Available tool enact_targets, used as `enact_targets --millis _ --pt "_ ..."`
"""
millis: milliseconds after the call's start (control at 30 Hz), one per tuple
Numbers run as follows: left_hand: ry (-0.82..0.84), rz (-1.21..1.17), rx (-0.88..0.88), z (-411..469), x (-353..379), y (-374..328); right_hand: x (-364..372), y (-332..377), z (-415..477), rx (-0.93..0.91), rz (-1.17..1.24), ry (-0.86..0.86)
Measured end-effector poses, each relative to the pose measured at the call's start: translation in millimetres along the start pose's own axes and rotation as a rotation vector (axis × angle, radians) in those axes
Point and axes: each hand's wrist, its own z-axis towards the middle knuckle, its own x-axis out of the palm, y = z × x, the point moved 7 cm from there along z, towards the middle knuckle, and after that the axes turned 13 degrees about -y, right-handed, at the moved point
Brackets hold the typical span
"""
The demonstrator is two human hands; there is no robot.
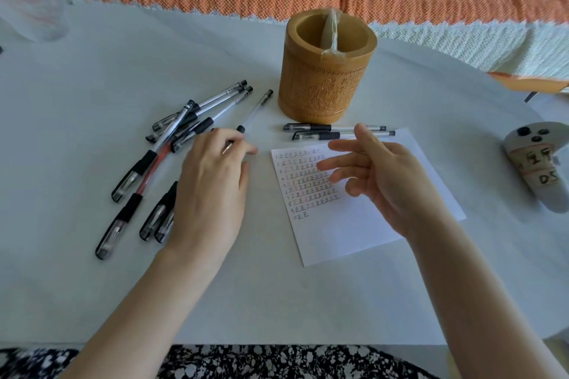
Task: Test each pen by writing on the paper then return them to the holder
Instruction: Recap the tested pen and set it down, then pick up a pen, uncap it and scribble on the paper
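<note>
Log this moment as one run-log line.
left hand: closing on uncapped pen | right hand: open above paper | holder: no pens | two pens beside paper

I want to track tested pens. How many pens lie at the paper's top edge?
2: upper pen nearer the holder, lower pen over the paper edge; right hand hides part.
</note>
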Motion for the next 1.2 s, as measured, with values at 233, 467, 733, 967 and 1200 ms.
enact_targets --millis 233,467,733,967,1200 --pt "-0.019 -0.024 -0.062 6.5 -1.2 2.4 -1.0 2.4 -5.0 -0.067 -0.089 -0.015" --pt "-0.022 0.030 -0.129 7.2 -6.6 8.3 0.5 1.9 -5.6 -0.088 -0.099 -0.017" --pt "-0.127 -0.190 -0.194 2.7 -24.0 3.3 8.5 -0.6 -11.1 -0.102 -0.110 0.046" --pt "0.071 -0.521 0.051 -9.5 -33.5 -38.6 27.8 10.1 -25.8 -0.270 -0.047 0.183" --pt "0.126 -0.537 -0.029 -8.6 -14.8 -36.1 17.9 17.0 -24.4 -0.343 0.035 0.064"
